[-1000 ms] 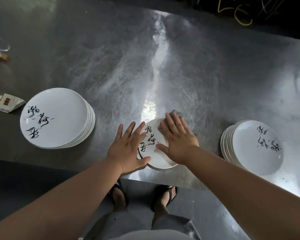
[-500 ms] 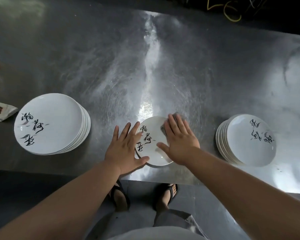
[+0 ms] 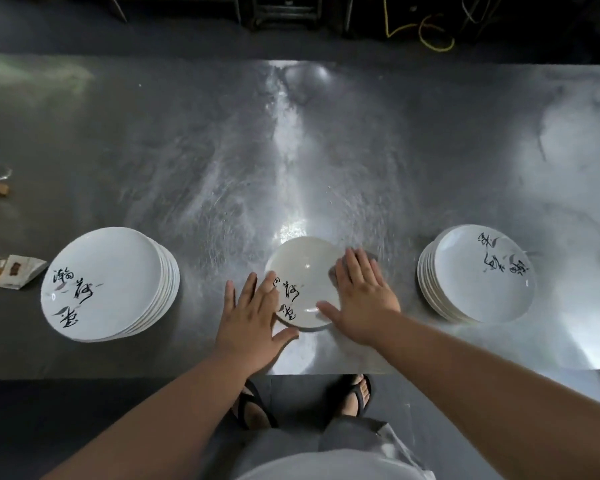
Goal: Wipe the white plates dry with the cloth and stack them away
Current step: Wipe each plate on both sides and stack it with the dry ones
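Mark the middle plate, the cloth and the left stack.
middle plate (image 3: 305, 268), head view, bare centre.
cloth (image 3: 373, 255), head view, grey corner beyond plate rim.
left stack (image 3: 108, 271), head view, top plate's face.

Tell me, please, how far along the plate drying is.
Probably done: either the left stack or right stack of round white ceramic plates; cannot tell which. In hand: the single white plate, left hand steadying, right hand pressing a grey cloth. Left: stacking it, then the other pile.

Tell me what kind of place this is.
Likely a restaurant or catering kitchen: a long scratched steel worktable, a left stack and a right stack of matching white plates with brushed lettering, and one plate lying between them.
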